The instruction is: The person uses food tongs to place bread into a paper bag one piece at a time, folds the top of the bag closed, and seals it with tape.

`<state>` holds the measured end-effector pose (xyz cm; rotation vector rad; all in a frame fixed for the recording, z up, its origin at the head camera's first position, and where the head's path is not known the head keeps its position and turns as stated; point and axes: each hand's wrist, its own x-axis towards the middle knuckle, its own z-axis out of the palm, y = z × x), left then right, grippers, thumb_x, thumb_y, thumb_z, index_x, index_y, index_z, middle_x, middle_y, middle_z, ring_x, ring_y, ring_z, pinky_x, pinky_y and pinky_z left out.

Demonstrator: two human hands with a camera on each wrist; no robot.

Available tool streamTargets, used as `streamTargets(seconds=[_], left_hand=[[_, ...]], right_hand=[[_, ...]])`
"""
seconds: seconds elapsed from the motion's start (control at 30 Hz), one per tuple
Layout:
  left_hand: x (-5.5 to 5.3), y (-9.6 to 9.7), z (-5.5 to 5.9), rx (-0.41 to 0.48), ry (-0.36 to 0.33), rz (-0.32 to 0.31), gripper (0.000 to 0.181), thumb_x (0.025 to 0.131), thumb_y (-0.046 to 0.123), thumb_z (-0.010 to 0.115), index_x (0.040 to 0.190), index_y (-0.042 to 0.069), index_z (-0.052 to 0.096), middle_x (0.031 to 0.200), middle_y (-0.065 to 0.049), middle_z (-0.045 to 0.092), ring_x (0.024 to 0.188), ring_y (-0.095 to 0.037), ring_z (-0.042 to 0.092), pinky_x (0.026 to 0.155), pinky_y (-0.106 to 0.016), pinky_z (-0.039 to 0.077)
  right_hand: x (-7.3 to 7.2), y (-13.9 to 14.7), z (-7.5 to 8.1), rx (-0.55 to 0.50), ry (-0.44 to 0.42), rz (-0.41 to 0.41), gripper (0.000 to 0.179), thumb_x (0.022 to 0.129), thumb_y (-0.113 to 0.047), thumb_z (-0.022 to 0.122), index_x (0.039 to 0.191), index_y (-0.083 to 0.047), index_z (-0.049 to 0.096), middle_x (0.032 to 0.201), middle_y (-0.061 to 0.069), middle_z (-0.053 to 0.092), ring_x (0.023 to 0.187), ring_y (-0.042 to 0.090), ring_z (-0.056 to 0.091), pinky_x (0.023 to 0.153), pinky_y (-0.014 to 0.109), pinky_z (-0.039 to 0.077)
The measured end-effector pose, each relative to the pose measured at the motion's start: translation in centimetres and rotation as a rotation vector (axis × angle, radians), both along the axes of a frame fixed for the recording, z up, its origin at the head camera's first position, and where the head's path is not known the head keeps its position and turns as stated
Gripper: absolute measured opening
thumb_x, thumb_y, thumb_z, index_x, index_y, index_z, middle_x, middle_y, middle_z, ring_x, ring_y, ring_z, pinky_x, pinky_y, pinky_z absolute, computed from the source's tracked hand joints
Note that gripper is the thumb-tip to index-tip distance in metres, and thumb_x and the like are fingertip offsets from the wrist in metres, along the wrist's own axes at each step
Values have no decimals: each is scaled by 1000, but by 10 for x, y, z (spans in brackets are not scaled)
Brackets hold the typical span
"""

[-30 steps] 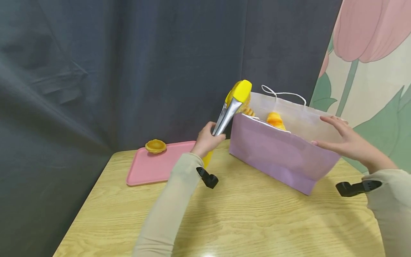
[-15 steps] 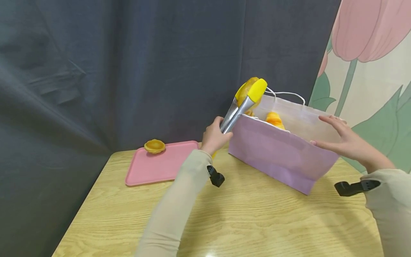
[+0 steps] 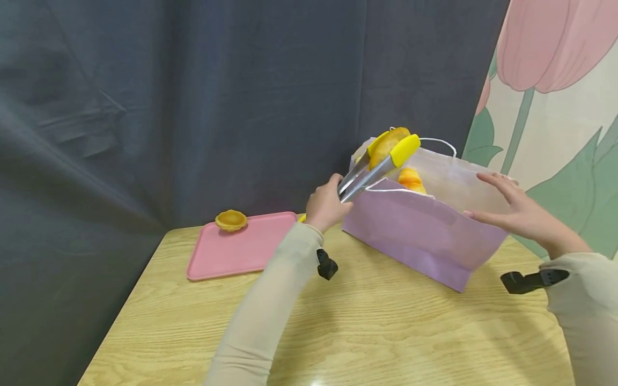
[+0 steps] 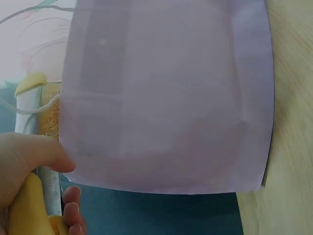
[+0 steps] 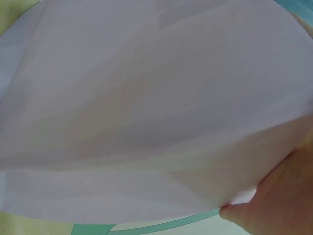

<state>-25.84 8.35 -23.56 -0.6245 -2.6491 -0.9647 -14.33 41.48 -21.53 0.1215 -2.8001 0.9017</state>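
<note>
Near the left end of a lavender paper bag [image 3: 415,236], my left hand [image 3: 327,206] grips metal tongs [image 3: 369,179] with yellow tips and yellow handles. A golden-brown, rounded pastry [image 3: 389,148] is squeezed between the tips, over the bag's mouth at its left end. In the left wrist view, thumb and fingers wrap the yellow handle [image 4: 29,210], and the bag wall hides part of the pastry. My right hand [image 3: 523,214] spreads thumb and fingers at the bag's right end, the thumb touching its rim. An orange ridged roll [image 3: 412,180] shows inside the bag.
A pink tray [image 3: 241,249] lies at the table's back left, with a fluted tart [image 3: 231,220] in its far left corner. White cord handles [image 3: 441,141] loop from the bag's rims. A dark curtain [image 3: 270,107] hangs right behind the wooden table [image 3: 386,327].
My left hand has moved right, carrying the tongs and pastry over the bag's left end, and the tips have tilted down. The bag's near left rim has bent. My right hand stays in place.
</note>
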Motion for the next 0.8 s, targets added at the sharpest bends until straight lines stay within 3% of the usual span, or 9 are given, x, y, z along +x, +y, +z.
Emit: streamTargets(seconds=[0.3,0.8], left_hand=[[3,3,5,-110,73,39,52,83,25,65,130,17,44,99,-6,68,80,-23,65,68,-36,50],[1,-1,0,-87,92,63,63,76,31,72,132,18,45,102,-7,67,88,-23,64,72,-37,50]], right_hand=[[-1,0,0,11,-19,-7,87,86,-32,64,151,-21,6,156,4,-17,138,28,-31,100,73,-7],[-4,-2,0,12,-16,-1,88,86,-32,64,151,-21,6,156,6,-17,139,33,-29,99,74,-6]])
